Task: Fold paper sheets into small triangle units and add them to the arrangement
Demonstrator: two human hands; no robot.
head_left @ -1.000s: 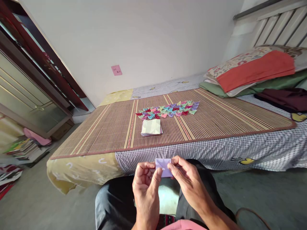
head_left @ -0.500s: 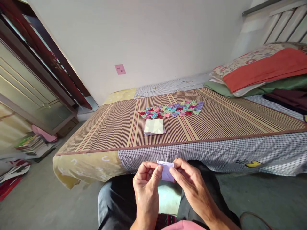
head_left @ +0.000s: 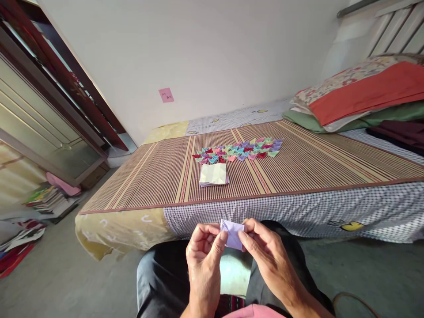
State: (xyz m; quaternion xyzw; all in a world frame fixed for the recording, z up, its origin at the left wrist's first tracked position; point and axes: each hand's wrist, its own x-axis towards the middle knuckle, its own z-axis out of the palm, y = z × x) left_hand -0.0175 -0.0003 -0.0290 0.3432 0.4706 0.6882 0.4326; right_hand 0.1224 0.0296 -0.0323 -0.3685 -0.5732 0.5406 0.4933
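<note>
Where the view began at the left, we saw a glazed door [head_left: 49, 128] and, low beside it, a pile of papers [head_left: 46, 201] on the grey floor [head_left: 86, 269]. Next, a yellow cloth [head_left: 124, 229] hung over the near edge of the bed, a striped mat [head_left: 145, 176] lay on top, and a pink note [head_left: 166, 95] was on the wall [head_left: 232, 53]. Closer in, our left hand [head_left: 205, 256] pinched the left edge of a lilac paper [head_left: 233, 236] between thumb and forefinger; its other fingers were curled, and we could not tell whether they touched it. Beyond, on the mat, sat a stack of creased sheets [head_left: 213, 174], a pale one uppermost. We held the lilac paper, folded nearly square and slightly tilted, between both hands above our lap. Behind the stack stood rows of small folded shapes [head_left: 236, 151] in many colours. Our right hand [head_left: 266, 247] pinched the paper's right side, thumb pressed on the front, fingers partly hidden behind. Farthest right, we saw a red-and-floral pillow [head_left: 367, 95] on green bedding [head_left: 304, 121], near a dark cloth [head_left: 399, 134].
</note>
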